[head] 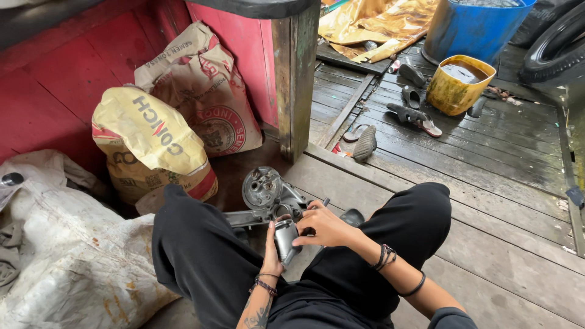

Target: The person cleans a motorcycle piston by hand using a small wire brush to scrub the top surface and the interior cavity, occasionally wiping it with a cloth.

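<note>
I sit cross-legged on a plank floor with a grey metal engine part (265, 194), round flanged face up, lying between my knees. My left hand (272, 251) cups a small silver cylindrical piece (284, 239) from below. My right hand (325, 224) closes over the top of that same cylinder and touches the engine part's body. Dark bead bracelets sit on both wrists. A thin metal rod (325, 202) pokes out just past my right hand.
Two paper cement sacks (159, 135) lean against a red wall on the left. A white sack (67, 256) lies at lower left. A wooden post (295, 79) stands ahead. Sandals (414, 116), a yellow bucket (458, 85), a blue barrel (472, 27) and a tyre (557, 45) sit on wet planks at right.
</note>
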